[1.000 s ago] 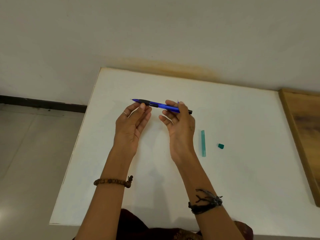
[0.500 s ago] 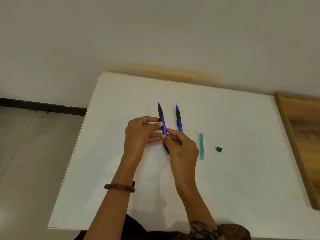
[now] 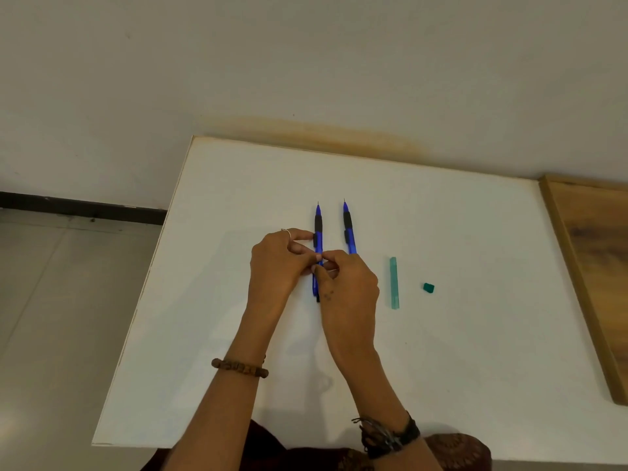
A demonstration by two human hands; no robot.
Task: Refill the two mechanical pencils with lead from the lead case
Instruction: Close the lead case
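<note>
Two blue mechanical pencils with black grips lie side by side on the white table (image 3: 458, 368), tips pointing away from me. My left hand (image 3: 278, 263) and my right hand (image 3: 346, 287) both pinch the barrel of the left pencil (image 3: 318, 229) near its middle. The right pencil (image 3: 348, 229) lies free, its rear end hidden behind my right hand. A translucent green lead case (image 3: 394, 283) lies upright to the right of my hands, and its small green cap (image 3: 428, 287) rests apart, further right.
A wooden board (image 3: 598, 266) runs along the table's right side. The table's left edge drops to a tiled floor (image 3: 61, 317). A pale wall (image 3: 306, 62) stands behind the table.
One second ago both hands held a pencil raised and sideways. Now that pencil lies on the table beside the other one, tip away from me, with both hands still on it.
</note>
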